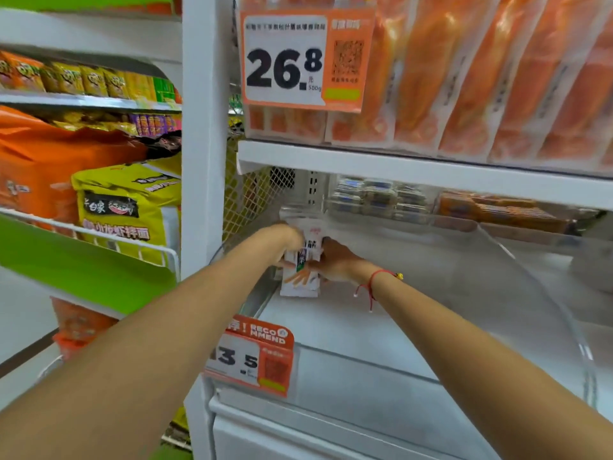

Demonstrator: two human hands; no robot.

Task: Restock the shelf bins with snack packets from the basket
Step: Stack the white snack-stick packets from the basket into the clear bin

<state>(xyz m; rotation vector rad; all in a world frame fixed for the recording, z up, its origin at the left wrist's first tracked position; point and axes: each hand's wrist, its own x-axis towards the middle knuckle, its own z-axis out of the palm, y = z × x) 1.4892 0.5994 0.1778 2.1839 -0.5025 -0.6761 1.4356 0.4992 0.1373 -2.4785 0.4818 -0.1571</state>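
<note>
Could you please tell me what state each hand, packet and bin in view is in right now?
Left hand: gripping the snack packets from the left side.
Right hand: holding the same packets from the right.
Snack packets: upright, at the back left of the clear bin.
Clear bin: mostly unfilled, floor bare in front.
Orange packets: fully stocked on the shelf above.

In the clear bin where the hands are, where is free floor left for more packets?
Bare white bin floor runs from the white snack packets, held between left hand and right hand at the back left corner, to the curved clear divider. Crowded: orange packs above.
</note>
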